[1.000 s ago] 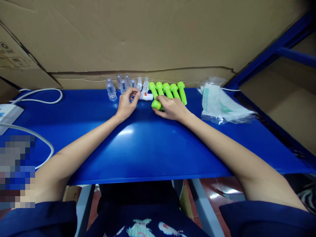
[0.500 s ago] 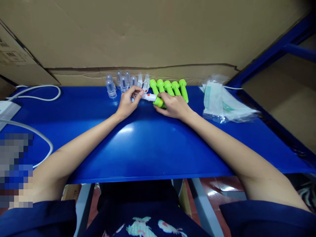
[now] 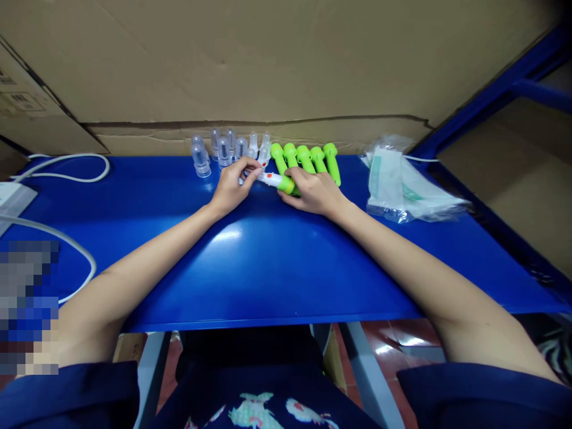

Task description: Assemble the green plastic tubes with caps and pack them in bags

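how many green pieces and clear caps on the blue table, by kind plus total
green pieces: 6 (5 in a row, 1 in the right hand)
clear caps: about 6, some overlap
total: about 12

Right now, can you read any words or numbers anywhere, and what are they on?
No text here can be read.
The labels on the cardboard box: black print, too small to read.
The plastic bags: green print, blurred.
The white piece pinched by the left hand, the green tube in the right hand: only a red dot, no words.
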The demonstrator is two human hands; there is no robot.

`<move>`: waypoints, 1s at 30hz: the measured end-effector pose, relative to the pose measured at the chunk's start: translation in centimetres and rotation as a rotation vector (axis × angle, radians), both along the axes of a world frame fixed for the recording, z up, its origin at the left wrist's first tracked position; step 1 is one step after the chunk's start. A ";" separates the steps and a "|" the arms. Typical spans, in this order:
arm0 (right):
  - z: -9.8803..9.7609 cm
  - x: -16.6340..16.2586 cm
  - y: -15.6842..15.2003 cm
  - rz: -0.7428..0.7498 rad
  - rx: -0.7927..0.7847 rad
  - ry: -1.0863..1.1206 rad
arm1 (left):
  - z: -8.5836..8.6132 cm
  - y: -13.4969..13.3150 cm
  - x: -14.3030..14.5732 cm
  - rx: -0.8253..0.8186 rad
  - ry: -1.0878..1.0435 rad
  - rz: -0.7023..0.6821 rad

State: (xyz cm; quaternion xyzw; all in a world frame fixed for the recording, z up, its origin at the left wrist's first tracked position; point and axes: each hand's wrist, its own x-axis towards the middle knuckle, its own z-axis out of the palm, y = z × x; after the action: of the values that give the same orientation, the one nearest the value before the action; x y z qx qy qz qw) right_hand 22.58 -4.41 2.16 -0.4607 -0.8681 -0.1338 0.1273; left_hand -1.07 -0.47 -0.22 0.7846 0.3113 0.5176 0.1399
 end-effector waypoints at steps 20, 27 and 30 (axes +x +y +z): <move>0.2 -0.4 -0.4 0.034 0.006 0.020 | 0.1 -0.1 -0.4 0.340 0.122 -0.076; 0.7 -0.6 -0.7 0.011 -0.030 -0.017 | -0.4 0.1 -0.3 0.216 0.064 -0.110; 0.7 -0.6 -0.7 0.021 -0.030 0.009 | -0.2 -0.1 -0.2 0.158 0.047 -0.060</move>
State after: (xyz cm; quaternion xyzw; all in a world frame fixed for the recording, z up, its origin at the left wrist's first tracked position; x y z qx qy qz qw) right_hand 21.96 -5.12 2.85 -0.4541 -0.8742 -0.1176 0.1255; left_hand -1.27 -0.57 -0.44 0.8141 0.2491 0.5175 0.0859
